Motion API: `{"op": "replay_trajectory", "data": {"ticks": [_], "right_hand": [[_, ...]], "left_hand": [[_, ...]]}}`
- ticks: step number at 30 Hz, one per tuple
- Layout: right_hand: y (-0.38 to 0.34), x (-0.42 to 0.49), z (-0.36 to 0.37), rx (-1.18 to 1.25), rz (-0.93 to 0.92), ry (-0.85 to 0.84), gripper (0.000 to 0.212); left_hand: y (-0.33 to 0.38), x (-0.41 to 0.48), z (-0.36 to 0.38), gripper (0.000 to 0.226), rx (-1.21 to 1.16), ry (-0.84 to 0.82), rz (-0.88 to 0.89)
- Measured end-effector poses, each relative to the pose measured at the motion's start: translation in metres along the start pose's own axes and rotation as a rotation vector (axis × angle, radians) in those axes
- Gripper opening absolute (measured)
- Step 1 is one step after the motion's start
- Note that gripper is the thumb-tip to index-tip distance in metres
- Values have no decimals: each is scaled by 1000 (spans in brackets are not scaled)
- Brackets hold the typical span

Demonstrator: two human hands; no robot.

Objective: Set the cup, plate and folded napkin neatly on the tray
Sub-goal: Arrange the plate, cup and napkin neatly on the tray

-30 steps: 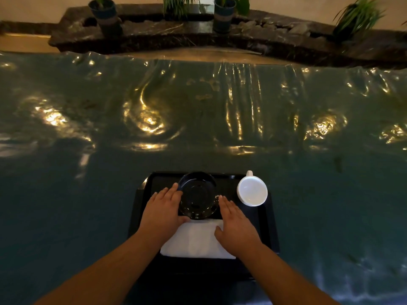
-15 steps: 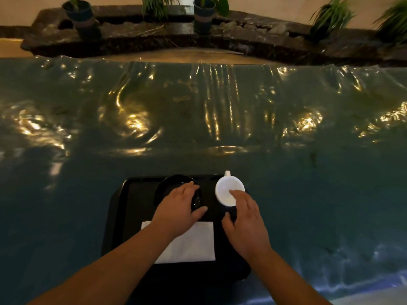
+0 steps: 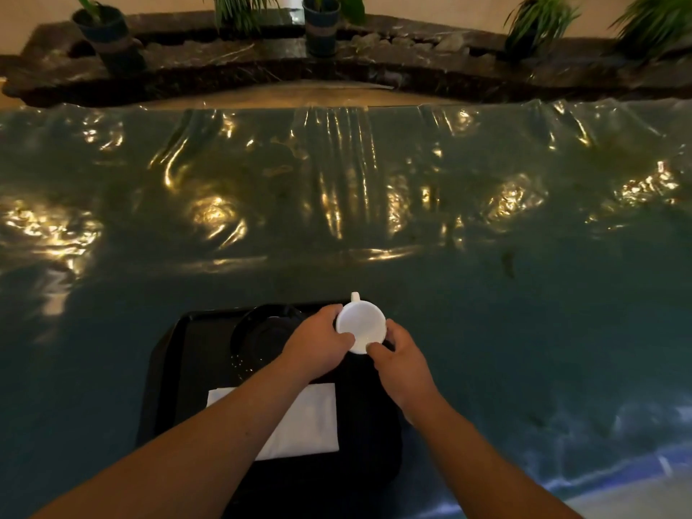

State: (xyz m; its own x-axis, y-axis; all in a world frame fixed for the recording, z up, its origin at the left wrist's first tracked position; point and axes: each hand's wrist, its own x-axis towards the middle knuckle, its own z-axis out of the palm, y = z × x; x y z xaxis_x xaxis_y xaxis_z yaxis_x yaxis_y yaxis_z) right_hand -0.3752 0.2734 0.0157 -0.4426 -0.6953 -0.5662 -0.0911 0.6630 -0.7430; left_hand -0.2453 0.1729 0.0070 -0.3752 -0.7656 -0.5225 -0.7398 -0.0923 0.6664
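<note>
Both hands grip the white cup (image 3: 360, 325) at the far right corner of the black tray (image 3: 168, 383): left hand (image 3: 318, 348) on its left side, right hand (image 3: 402, 363) on its near right. Dark plate (image 3: 262, 335) sits just left of the cup. Folded napkin (image 3: 310, 421) lies at the near side, partly under the left forearm.

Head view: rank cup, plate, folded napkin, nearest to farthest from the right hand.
1. Cup: touched by the right hand, at the far right of the tray; the left hand touches it too.
2. Plate: dark, left of the cup, at the tray's far side, partly under the left hand.
3. Folded napkin: white, at the tray's near side, partly under the left forearm.

The plate and the napkin are close to call.
</note>
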Motion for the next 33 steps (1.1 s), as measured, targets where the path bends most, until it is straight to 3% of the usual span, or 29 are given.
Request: {"op": "replay_trajectory", "data": {"ticks": [3, 8, 14, 17, 19, 22, 28, 33], "right_hand": [[-6, 6, -3, -19, -24, 1, 46], [-8, 14, -7, -17, -1, 26, 67], [-2, 1, -11, -7, -27, 145, 58], [2, -5, -9, -18, 3, 113, 47], [4, -6, -6, 13, 27, 85, 42], [2, -5, -5, 54, 50, 87, 44], [-8, 1, -9, 65, 7, 116, 52], [-16, 9, -10, 75, -31, 114, 54]], "left_hand": [[-4, -5, 4, 47, 42, 56, -2], [-7, -11, 8, 26, 198, 157, 4], [-7, -3, 0, 21, 268, 347, 157], [-4, 5, 2, 54, 265, 239, 202], [-2, 8, 2, 62, 281, 131, 179], [-4, 8, 4, 60, 280, 100, 178], [-13, -6, 8, 49, 216, 223, 217], [-21, -14, 8, 40, 178, 224, 208]]}}
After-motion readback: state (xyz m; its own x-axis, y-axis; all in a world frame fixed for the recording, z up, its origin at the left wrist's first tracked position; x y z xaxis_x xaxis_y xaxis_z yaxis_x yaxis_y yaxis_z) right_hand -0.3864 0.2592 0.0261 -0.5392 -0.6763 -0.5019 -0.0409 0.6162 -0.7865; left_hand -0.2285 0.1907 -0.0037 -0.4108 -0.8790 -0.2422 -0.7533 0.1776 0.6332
